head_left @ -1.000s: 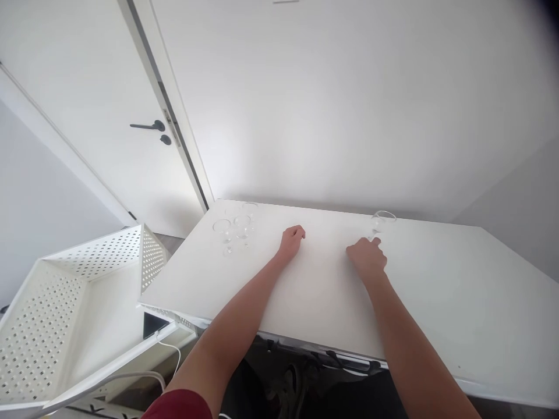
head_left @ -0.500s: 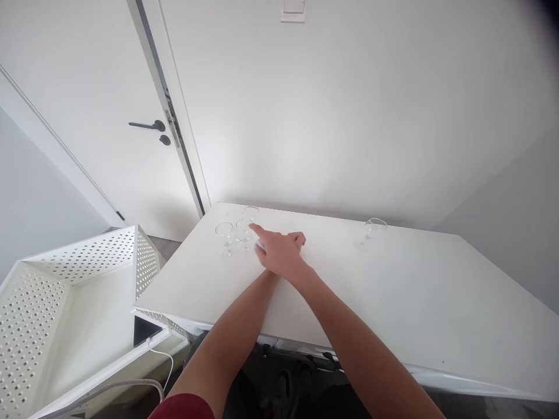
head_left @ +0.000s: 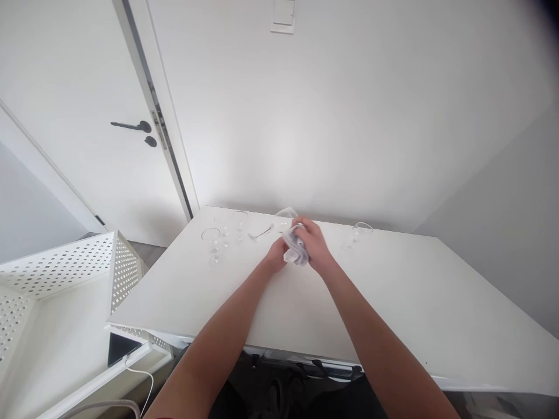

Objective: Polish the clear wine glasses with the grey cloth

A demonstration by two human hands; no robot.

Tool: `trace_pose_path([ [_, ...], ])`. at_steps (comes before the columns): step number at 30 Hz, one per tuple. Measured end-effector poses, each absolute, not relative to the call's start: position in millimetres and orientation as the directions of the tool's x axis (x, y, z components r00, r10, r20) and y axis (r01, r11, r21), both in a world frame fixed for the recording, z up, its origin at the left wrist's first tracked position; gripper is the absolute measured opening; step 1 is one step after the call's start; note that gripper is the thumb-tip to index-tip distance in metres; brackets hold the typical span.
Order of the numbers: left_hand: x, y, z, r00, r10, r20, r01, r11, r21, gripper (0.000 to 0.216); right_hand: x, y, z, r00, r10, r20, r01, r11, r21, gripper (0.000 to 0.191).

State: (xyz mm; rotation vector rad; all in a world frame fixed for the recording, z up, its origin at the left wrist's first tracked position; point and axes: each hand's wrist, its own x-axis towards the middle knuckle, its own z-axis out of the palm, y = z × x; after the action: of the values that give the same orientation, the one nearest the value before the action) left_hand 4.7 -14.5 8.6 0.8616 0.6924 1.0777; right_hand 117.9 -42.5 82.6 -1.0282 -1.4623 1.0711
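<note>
Gripping a cloth (head_left: 297, 247) in my right hand (head_left: 315, 243) toward the back edge of the table (head_left: 310, 314), I can't tell whether my left hand (head_left: 275, 256) is closed.

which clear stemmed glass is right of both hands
The clear stemmed glass alone right of the right hand on the white table; the clustered glasses stand left of the left hand.

Our left grip (head_left: 276, 256) and right grip (head_left: 315, 243) are bare, as are both forearms (head_left: 222, 317), which narrow smoothly toward the wrists. We wear a dark red sleeve (head_left: 163, 418), just a sliver showing, and dark, shadowed clothing (head_left: 360, 400) over our legs.
</note>
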Motion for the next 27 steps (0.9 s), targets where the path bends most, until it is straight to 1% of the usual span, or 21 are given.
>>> trace_pose_path([
  [1, 2.9, -13.6, 8.4, 0.381, 0.923, -0.058, -0.452, 0.240, 0.859, 0.042, 133.9, -39.9, 81.6, -0.140, 0.972, 0.188, -0.027, 0.186, -0.982, 0.011],
  [2, 1.0, -12.7, 8.1, 0.456, 0.889, -0.046, -0.440, 0.271, 0.856, 0.055, 148.7, -37.4, 78.8, -0.171, 0.975, 0.139, -0.087, 0.126, -0.988, 0.012],
  [3, -1.0, -11.8, 7.5, 0.580, 0.814, -0.007, -0.433, 0.316, 0.844, 0.067, 161.6, -34.8, 74.4, -0.194, 0.975, 0.112, -0.118, 0.090, -0.989, 0.012],
  [4, -2.6, -11.0, 7.0, 0.651, 0.758, 0.033, -0.435, 0.337, 0.835, 0.076, 172.2, -32.3, 69.0, -0.201, 0.974, 0.101, -0.131, 0.075, -0.989, 0.012],
  [5, -4.0, -10.6, 6.3, 0.686, 0.726, 0.048, -0.428, 0.349, 0.834, 0.082, 180.1, -29.8, 62.7, -0.218, 0.971, 0.096, -0.128, 0.069, -0.989, 0.010],
  [6, -5.0, -10.5, 5.7, 0.709, 0.703, 0.054, -0.419, 0.359, 0.834, 0.083, 185.5, -27.3, 56.2, -0.246, 0.965, 0.095, -0.118, 0.067, -0.991, 0.009],
  [8, -6.1, -11.1, 4.9, 0.717, 0.696, 0.042, -0.389, 0.350, 0.852, 0.076, 189.9, -22.3, 43.3, -0.328, 0.940, 0.094, -0.120, 0.057, -0.991, 0.008],
  [10, -6.6, -11.7, 4.5, 0.698, 0.715, 0.045, -0.376, 0.312, 0.873, 0.067, 189.0, -17.1, 31.4, -0.340, 0.932, 0.126, -0.218, 0.052, -0.975, 0.015],
  [12, -7.1, -11.2, 4.3, 0.625, 0.776, 0.081, -0.425, 0.253, 0.869, 0.062, 186.5, -11.4, 20.5, -0.237, 0.959, 0.155, -0.408, 0.047, -0.912, 0.029],
  [13, -7.4, -10.4, 4.3, 0.568, 0.817, 0.101, -0.470, 0.221, 0.854, 0.061, 185.4, -8.5, 15.4, -0.171, 0.976, 0.137, -0.500, 0.033, -0.865, 0.033],
  [15, -8.2, -8.4, 4.2, 0.448, 0.884, 0.132, -0.562, 0.164, 0.811, 0.060, 184.1, -3.0, 6.0, -0.084, 0.996, 0.036, -0.618, -0.024, -0.786, 0.032],
  [17, -9.4, -6.7, 4.2, 0.376, 0.913, 0.158, -0.622, 0.123, 0.773, 0.063, 183.5, 1.2, -1.1, -0.054, 0.996, -0.067, -0.659, -0.086, -0.747, 0.028],
  [18, -9.9, -6.3, 4.2, 0.357, 0.919, 0.171, -0.639, 0.107, 0.761, 0.066, 183.4, 2.7, -3.6, -0.049, 0.994, -0.093, -0.664, -0.102, -0.741, 0.028],
  [20, -10.6, -6.4, 4.6, 0.331, 0.925, 0.188, -0.643, 0.075, 0.762, 0.070, 183.3, 5.3, -6.8, -0.033, 0.996, -0.087, -0.665, -0.087, -0.742, 0.029],
  [22, -10.1, -7.4, 5.4, 0.301, 0.936, 0.182, -0.610, 0.042, 0.792, 0.070, 183.8, 8.2, -9.1, -0.010, 0.998, -0.068, -0.663, -0.057, -0.746, 0.030],
  [24, -7.9, -8.7, 6.4, 0.271, 0.949, 0.159, -0.575, 0.027, 0.818, 0.067, 184.6, 12.1, -13.0, -0.004, 0.996, -0.095, -0.663, -0.074, -0.745, 0.029],
  [27, -2.8, -10.3, 7.5, 0.274, 0.953, 0.129, -0.568, 0.052, 0.821, 0.065, 185.6, 18.5, -22.8, -0.004, 0.988, -0.155, -0.650, -0.120, -0.751, 0.025],
])
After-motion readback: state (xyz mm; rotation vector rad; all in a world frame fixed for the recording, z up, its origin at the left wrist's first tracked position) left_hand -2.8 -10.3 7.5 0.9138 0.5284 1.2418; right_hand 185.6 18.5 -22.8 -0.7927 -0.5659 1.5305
